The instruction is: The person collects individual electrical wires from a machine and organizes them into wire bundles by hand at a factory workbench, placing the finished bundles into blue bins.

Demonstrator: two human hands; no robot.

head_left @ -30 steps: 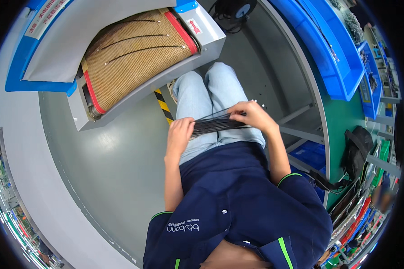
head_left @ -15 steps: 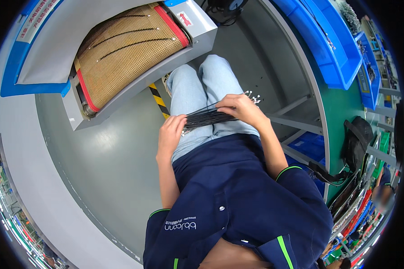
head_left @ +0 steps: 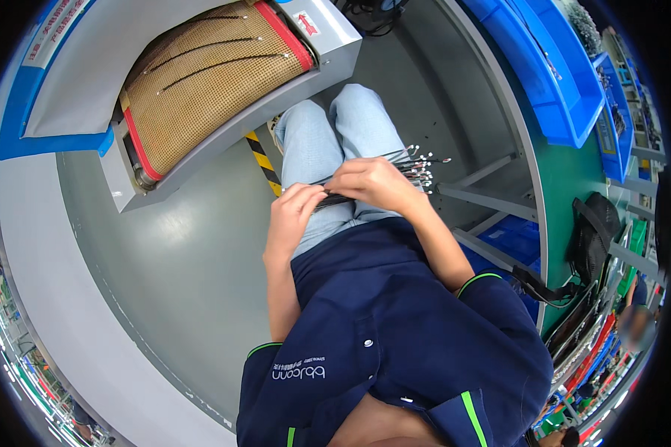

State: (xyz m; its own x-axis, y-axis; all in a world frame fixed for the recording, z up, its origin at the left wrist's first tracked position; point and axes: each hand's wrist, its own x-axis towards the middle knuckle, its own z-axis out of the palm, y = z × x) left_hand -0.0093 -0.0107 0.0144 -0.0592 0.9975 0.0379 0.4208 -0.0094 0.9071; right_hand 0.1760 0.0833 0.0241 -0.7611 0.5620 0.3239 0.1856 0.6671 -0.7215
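A bundle of thin black cables (head_left: 417,173) with small white connector ends lies across my jeans-clad thighs. My left hand (head_left: 289,217) is closed at the bundle's left part, thumb and fingers pinched together. Right beside it, my right hand (head_left: 373,185) reaches over the bundle, its fingertips pinched close to those of the left. A short dark stretch of cable shows between and below the fingertips. Toward the right the connector ends fan out past my right hand. My fingers hide the left ends of the cables.
Ahead to the left, a machine's mesh conveyor belt (head_left: 209,71) with red edges carries several black cables. Blue bins (head_left: 566,112) stand on the green-topped bench (head_left: 533,97) at right, near a black bag (head_left: 595,231). Striped tape (head_left: 262,162) marks the floor.
My right hand has moved left along the bundle until its fingertips meet my left hand. More of the connector ends now show to its right.
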